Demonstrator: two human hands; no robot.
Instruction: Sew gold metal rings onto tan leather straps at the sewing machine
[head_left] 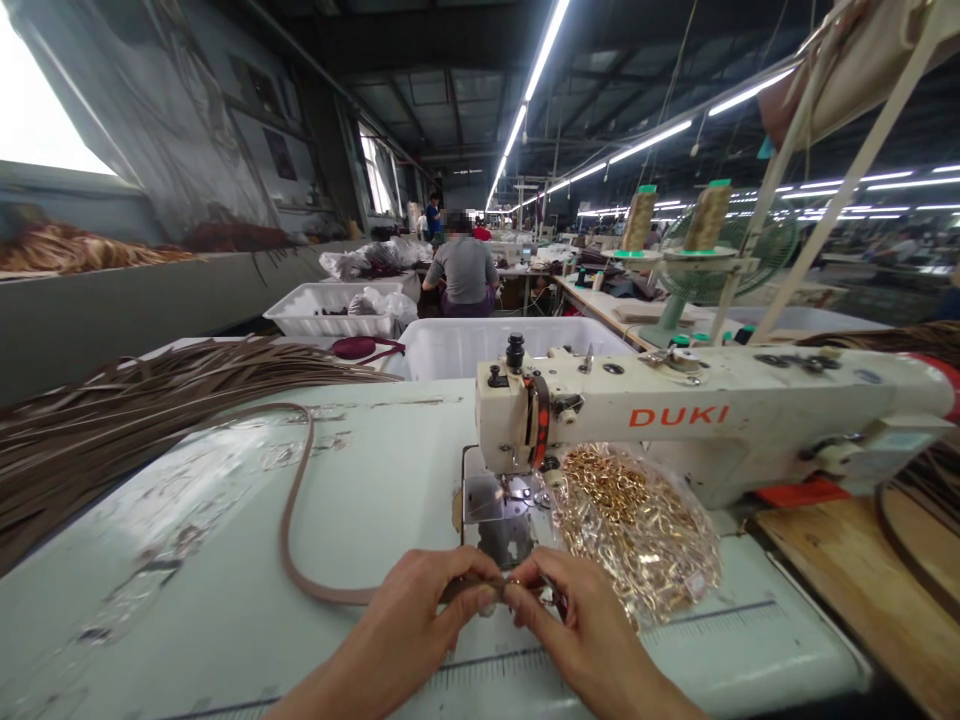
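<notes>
A brown leather strap [289, 540] curves over the pale green table and runs into my left hand [420, 610], whose fingers are closed around it near its end. My right hand [574, 610] meets the left at the fingertips, pinching the strap's end, where a small gold metal piece partly shows; the fingers hide most of it. Both hands are just in front of the needle plate [499, 500] of a white sewing machine [675, 400]. Right beside my right hand lies a clear plastic bag [652, 540] full of gold metal clasps.
Many brown straps [150, 390] are heaped at the left. A white bin [495, 335] stands behind the table, and thread cones [637, 220] rise on a stand at the right. A person in a grey shirt [465, 270] sits farther back. A ruler strip [495, 665] runs along the front edge.
</notes>
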